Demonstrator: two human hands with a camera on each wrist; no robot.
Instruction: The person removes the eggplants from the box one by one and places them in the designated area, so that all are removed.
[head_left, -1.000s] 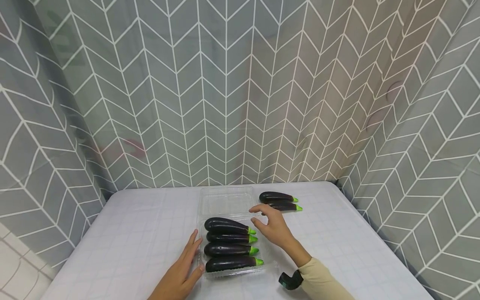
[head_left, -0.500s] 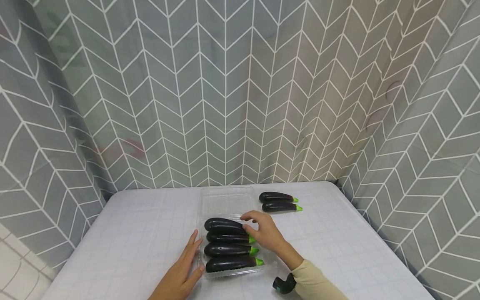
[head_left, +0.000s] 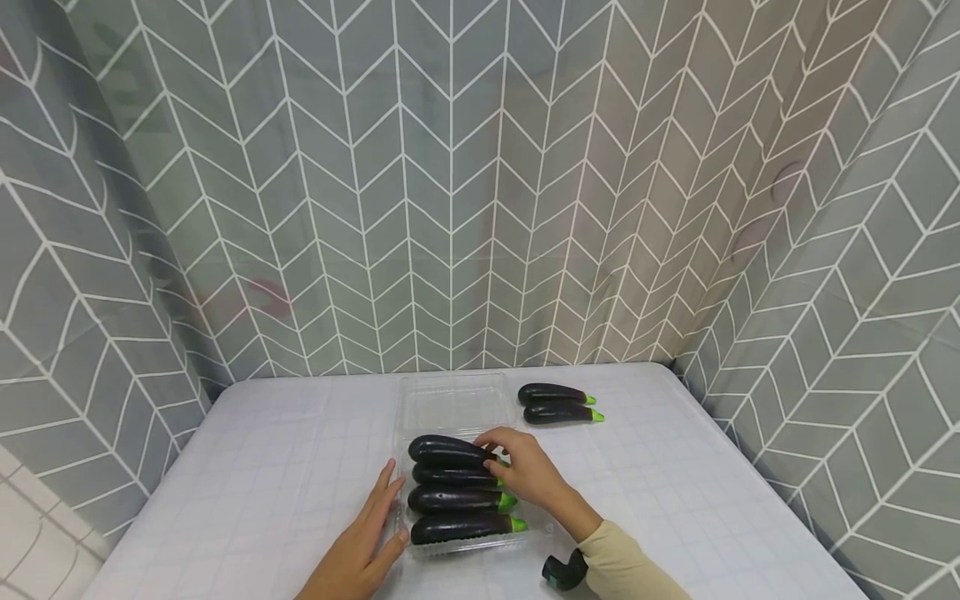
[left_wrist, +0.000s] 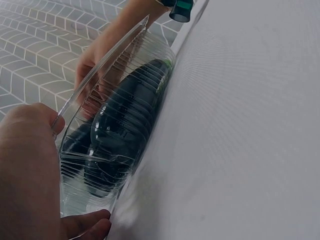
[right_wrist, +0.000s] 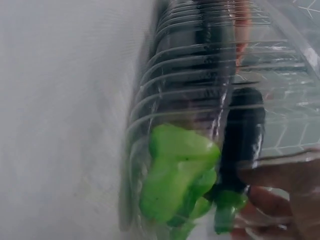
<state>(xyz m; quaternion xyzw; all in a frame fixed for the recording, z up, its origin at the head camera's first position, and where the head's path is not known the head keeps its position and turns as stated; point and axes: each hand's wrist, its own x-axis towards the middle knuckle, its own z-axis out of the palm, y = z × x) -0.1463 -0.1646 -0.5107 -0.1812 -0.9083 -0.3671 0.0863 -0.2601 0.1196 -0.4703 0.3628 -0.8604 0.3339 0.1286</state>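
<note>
In the head view, several dark eggplants with green stems lie side by side in a clear plastic clamshell container [head_left: 468,547], whose lid [head_left: 455,405] is folded back. My right hand [head_left: 528,471] pinches the farthest eggplant [head_left: 444,450] near its stem end, partly covering the stem. The right wrist view has those fingers [right_wrist: 280,172] around an eggplant [right_wrist: 243,135], seen through the container wall. My left hand [head_left: 363,533] rests against the container's left side with extended fingers. Its thumb [left_wrist: 56,122] touches the rim in the left wrist view.
Two more eggplants [head_left: 555,403] lie on the white tablecloth [head_left: 300,450] at the back right, beside the lid. A black wrist-worn device [head_left: 564,572] is by the right sleeve. Grey patterned curtains [head_left: 450,208] enclose the table's back and sides.
My right hand has moved left and toward me from beside the two back eggplants, and its fingers have closed on the farthest eggplant in the container. The left hand has stayed put.
</note>
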